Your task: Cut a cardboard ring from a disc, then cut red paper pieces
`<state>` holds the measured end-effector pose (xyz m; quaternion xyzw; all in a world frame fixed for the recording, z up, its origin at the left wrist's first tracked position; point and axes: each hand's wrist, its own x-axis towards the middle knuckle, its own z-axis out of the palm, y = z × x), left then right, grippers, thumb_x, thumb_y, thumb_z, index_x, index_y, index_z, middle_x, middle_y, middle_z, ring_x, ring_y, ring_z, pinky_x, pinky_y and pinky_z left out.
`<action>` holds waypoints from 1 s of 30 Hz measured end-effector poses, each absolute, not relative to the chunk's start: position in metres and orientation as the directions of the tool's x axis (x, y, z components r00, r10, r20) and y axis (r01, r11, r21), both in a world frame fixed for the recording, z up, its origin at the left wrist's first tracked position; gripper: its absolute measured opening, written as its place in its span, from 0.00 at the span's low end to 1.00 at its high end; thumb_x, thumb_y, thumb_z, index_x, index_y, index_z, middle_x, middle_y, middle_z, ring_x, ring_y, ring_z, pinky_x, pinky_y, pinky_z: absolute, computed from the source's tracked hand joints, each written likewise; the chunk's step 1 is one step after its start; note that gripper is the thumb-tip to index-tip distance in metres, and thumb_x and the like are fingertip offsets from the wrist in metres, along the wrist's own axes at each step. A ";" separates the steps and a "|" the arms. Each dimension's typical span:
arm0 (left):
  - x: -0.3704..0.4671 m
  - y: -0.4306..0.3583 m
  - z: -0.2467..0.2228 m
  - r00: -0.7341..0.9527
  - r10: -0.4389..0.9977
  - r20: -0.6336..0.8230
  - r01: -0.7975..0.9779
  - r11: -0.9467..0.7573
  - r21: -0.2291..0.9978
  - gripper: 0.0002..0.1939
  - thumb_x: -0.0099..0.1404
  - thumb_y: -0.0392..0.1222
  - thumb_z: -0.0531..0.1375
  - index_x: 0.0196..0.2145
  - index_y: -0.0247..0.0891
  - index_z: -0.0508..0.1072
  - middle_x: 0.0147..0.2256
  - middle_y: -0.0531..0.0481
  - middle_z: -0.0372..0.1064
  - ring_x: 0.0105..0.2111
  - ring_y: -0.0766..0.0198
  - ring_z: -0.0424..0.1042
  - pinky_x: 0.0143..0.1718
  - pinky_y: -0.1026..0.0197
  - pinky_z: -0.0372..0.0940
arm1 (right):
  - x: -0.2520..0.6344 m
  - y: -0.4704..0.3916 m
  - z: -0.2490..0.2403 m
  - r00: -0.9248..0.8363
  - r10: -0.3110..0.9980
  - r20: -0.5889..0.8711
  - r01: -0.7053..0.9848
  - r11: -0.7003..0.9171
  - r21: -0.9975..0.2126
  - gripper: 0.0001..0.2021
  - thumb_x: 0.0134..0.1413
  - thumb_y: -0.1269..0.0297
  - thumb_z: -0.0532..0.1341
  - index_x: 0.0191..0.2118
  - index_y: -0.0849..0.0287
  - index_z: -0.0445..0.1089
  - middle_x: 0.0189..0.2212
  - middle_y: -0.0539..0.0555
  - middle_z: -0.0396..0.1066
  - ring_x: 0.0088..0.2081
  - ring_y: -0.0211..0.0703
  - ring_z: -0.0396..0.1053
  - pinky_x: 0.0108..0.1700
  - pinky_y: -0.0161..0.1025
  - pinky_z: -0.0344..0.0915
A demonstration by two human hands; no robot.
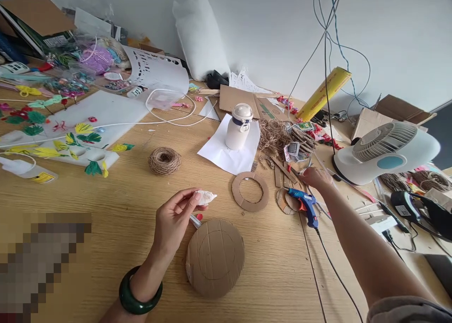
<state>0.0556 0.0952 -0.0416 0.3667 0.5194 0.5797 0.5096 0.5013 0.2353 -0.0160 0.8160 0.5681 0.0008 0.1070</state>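
Your left hand (173,223) is the nearer one to the cardboard disc (216,258), left of its far edge; it's pinched closed on a white scrap (205,197); scrap juts out to that hand's right, beyond the disc, long axis crosswise, tip right; your right hand (315,178) is well right of and beyond the disc; can't tell its grip.

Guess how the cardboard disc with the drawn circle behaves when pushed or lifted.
The cardboard disc would probably feel light, being flat cardboard. It looks fairly stiff, though its parallel ridges suggest it may bend along them. Lying flat, it would likely slide, not roll.
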 end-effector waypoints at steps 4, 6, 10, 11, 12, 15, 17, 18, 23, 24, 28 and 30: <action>0.058 0.093 -0.038 -0.200 0.972 -0.122 -0.223 0.076 0.972 0.16 0.59 0.50 0.67 0.40 0.36 0.78 0.36 0.46 0.80 0.28 0.61 0.79 0.27 0.65 0.73 | 0.484 0.237 -0.014 0.426 0.884 -0.192 0.887 -0.368 0.278 0.18 0.63 0.58 0.61 0.54 0.61 0.67 0.53 0.59 0.68 0.49 0.48 0.70 0.50 0.50 0.70; 0.060 0.093 -0.038 -0.182 0.975 -0.129 -0.247 0.082 0.965 0.17 0.59 0.50 0.67 0.40 0.36 0.78 0.37 0.45 0.80 0.29 0.61 0.79 0.28 0.65 0.73 | 0.475 0.238 -0.013 0.442 0.879 -0.180 0.879 -0.386 0.279 0.18 0.64 0.58 0.61 0.55 0.60 0.67 0.53 0.59 0.68 0.49 0.48 0.70 0.50 0.50 0.70; 0.062 0.095 -0.044 -0.156 0.978 -0.137 -0.275 0.090 0.957 0.18 0.59 0.51 0.67 0.41 0.36 0.79 0.39 0.43 0.80 0.31 0.60 0.80 0.31 0.64 0.74 | 0.462 0.232 -0.004 0.488 0.867 -0.103 0.866 -0.467 0.177 0.18 0.64 0.58 0.61 0.55 0.60 0.67 0.53 0.59 0.68 0.49 0.48 0.70 0.50 0.50 0.70; 0.061 0.096 -0.046 -0.156 0.979 -0.128 -0.282 0.080 0.956 0.18 0.59 0.51 0.68 0.41 0.36 0.79 0.40 0.43 0.80 0.32 0.59 0.80 0.32 0.63 0.74 | 0.460 0.228 0.000 0.499 0.863 -0.076 0.864 -0.488 0.127 0.18 0.63 0.58 0.61 0.55 0.61 0.67 0.53 0.59 0.68 0.50 0.48 0.70 0.50 0.51 0.70; 0.061 0.097 -0.047 -0.156 0.981 -0.116 -0.287 0.067 0.955 0.18 0.59 0.51 0.68 0.41 0.36 0.79 0.40 0.43 0.80 0.32 0.59 0.80 0.34 0.63 0.74 | 0.459 0.222 0.005 0.509 0.860 -0.046 0.860 -0.505 0.066 0.18 0.64 0.58 0.60 0.55 0.60 0.67 0.54 0.59 0.68 0.50 0.48 0.70 0.51 0.51 0.70; 0.060 0.098 -0.049 -0.157 0.984 -0.089 -0.284 0.042 0.958 0.19 0.58 0.51 0.68 0.41 0.35 0.78 0.41 0.42 0.79 0.33 0.59 0.80 0.36 0.61 0.75 | 0.453 0.199 0.021 0.537 0.843 0.033 0.833 -0.523 -0.181 0.14 0.65 0.58 0.59 0.53 0.57 0.69 0.54 0.57 0.67 0.50 0.46 0.69 0.51 0.49 0.69; 0.062 0.098 -0.046 -0.156 0.984 -0.088 -0.270 0.043 0.962 0.20 0.57 0.52 0.68 0.41 0.35 0.78 0.40 0.42 0.80 0.31 0.60 0.80 0.34 0.61 0.74 | 0.443 0.180 0.028 0.539 0.842 0.031 0.781 -0.486 -0.394 0.13 0.65 0.57 0.58 0.48 0.59 0.71 0.48 0.58 0.71 0.44 0.43 0.71 0.46 0.45 0.71; 0.063 0.097 -0.043 -0.154 0.984 -0.086 -0.265 0.043 0.963 0.20 0.57 0.52 0.68 0.41 0.34 0.78 0.38 0.43 0.80 0.30 0.61 0.79 0.33 0.61 0.74 | 0.434 0.169 0.030 0.528 0.849 0.012 0.736 -0.450 -0.506 0.14 0.65 0.56 0.57 0.44 0.62 0.72 0.41 0.59 0.73 0.38 0.43 0.71 0.40 0.42 0.71; 0.072 0.081 -0.020 -0.076 0.995 -0.064 -0.249 0.044 0.967 0.21 0.56 0.52 0.68 0.40 0.33 0.79 0.34 0.44 0.79 0.26 0.62 0.77 0.32 0.60 0.74 | 0.369 0.111 0.028 0.246 0.966 -0.074 0.362 -0.162 -0.918 0.21 0.52 0.43 0.63 0.30 0.60 0.71 0.26 0.52 0.69 0.23 0.35 0.62 0.23 0.35 0.62; 0.073 0.076 -0.017 -0.045 0.996 -0.072 -0.264 0.057 0.963 0.21 0.56 0.52 0.69 0.41 0.33 0.79 0.34 0.45 0.79 0.26 0.62 0.77 0.32 0.59 0.74 | 0.355 0.100 0.027 0.187 0.980 -0.073 0.281 -0.125 -0.951 0.22 0.48 0.42 0.64 0.28 0.60 0.71 0.25 0.52 0.68 0.23 0.35 0.62 0.23 0.35 0.62; 0.074 0.053 -0.013 0.066 0.989 -0.134 -0.381 0.149 0.913 0.19 0.57 0.49 0.68 0.42 0.34 0.78 0.33 0.48 0.77 0.28 0.64 0.76 0.29 0.62 0.73 | 0.305 0.065 0.032 0.030 0.998 -0.060 0.058 -0.062 -0.996 0.20 0.47 0.44 0.66 0.25 0.60 0.72 0.24 0.53 0.70 0.23 0.34 0.62 0.23 0.34 0.62; 0.073 0.042 -0.014 0.074 0.987 -0.146 -0.390 0.163 0.906 0.18 0.57 0.48 0.69 0.41 0.34 0.78 0.33 0.48 0.77 0.29 0.64 0.76 0.29 0.62 0.73 | 0.288 0.053 0.036 -0.010 0.999 -0.052 0.000 -0.052 -0.999 0.19 0.48 0.47 0.66 0.26 0.60 0.73 0.25 0.53 0.72 0.23 0.34 0.63 0.24 0.34 0.62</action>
